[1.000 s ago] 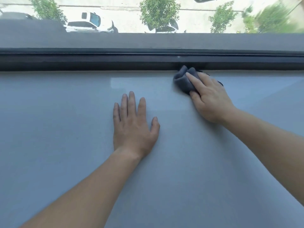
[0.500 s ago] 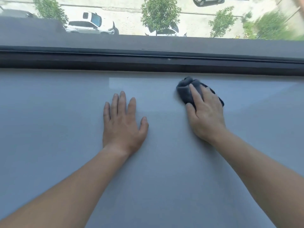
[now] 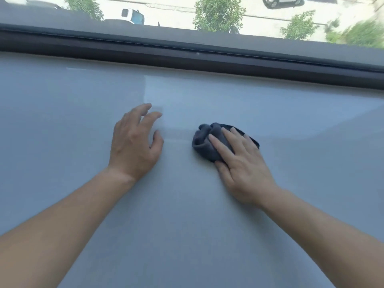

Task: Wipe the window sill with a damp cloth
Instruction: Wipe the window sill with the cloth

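Forearms come in bare from the two lower corners, the left forearm [image 3: 62, 225] and the right forearm [image 3: 332, 235], both stretched across the pale grey-blue window sill [image 3: 187, 235]. Further along the sill, the left hand [image 3: 135, 146] rests on the heel of its palm. Its fingers are raised off the surface, loosely bent and spread, and hold nothing. Just to its right, and apart from it, the right hand [image 3: 243, 165] lies palm down on a dark grey cloth [image 3: 205, 142]. Its fingers are straight and together, pressing the cloth flat onto the sill, and the thumb runs along the cloth's near edge. The cloth is bunched into folds, most of it showing beyond and left of the fingertips, and it sits about midway across the sill's depth, well short of the window. A faint paler streak [image 3: 176, 137] runs on the sill between the two hands. Beyond them a glossy patch [image 3: 153, 90] reflects light. At the sill's far edge stands the dark window frame [image 3: 187, 57] with its channel. Through the glass, far below, are leafy trees [image 3: 218, 13], a white car [image 3: 133, 16] and another light vehicle [image 3: 282, 1], with any markings too small to read.
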Demonstrator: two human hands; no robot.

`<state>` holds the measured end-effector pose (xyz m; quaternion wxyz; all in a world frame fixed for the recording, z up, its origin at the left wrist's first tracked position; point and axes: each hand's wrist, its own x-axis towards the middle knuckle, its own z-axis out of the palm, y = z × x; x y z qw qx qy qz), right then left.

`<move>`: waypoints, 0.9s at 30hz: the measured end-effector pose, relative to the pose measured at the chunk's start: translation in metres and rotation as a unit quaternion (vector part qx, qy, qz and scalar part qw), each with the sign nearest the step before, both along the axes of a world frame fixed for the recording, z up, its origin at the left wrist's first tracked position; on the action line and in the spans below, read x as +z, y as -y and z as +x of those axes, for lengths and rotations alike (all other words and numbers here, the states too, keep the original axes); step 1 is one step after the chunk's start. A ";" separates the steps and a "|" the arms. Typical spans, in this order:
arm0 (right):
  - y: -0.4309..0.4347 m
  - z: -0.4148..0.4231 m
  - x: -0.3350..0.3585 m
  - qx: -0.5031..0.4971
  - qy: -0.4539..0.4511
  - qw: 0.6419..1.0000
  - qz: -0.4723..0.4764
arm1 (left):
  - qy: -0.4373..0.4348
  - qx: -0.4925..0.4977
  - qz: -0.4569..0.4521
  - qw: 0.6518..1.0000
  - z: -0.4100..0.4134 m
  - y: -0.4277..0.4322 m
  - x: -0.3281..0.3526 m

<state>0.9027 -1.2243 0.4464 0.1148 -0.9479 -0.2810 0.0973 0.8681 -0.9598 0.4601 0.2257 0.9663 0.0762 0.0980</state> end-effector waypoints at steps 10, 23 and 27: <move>0.028 -0.086 -0.001 -0.022 0.002 1.000 0.009 | -0.129 -0.015 0.045 0.990 -0.135 0.075 -0.013; 0.045 -0.164 -0.003 0.011 0.013 1.000 0.015 | -0.119 -0.001 0.058 0.991 -0.136 0.079 -0.018; 0.059 -0.139 -0.001 0.003 0.011 1.000 0.000 | -0.114 -0.005 0.045 0.992 -0.137 0.076 -0.021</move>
